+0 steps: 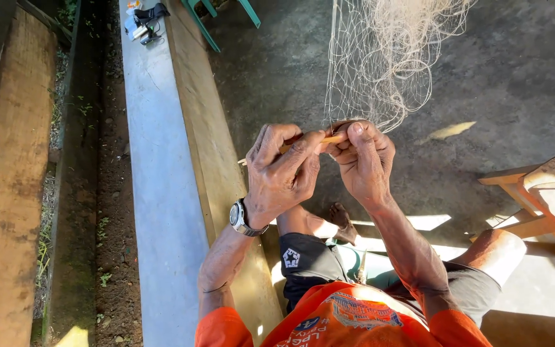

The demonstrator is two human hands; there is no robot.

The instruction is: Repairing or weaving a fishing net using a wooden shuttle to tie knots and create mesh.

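Observation:
A pale fishing net hangs from above down to my hands. My left hand, with a wristwatch on the wrist, grips a thin wooden netting needle that sticks out to the left. My right hand pinches the net's lower edge and the needle's other end, fingertips touching those of the left hand. Below the hands are my knees in dark shorts and an orange shirt.
A low concrete ledge runs along the left, with small dark items at its far end. A wooden bench stands at the right. Green chair legs stand at the top. A dirt strip and a wooden plank lie further left.

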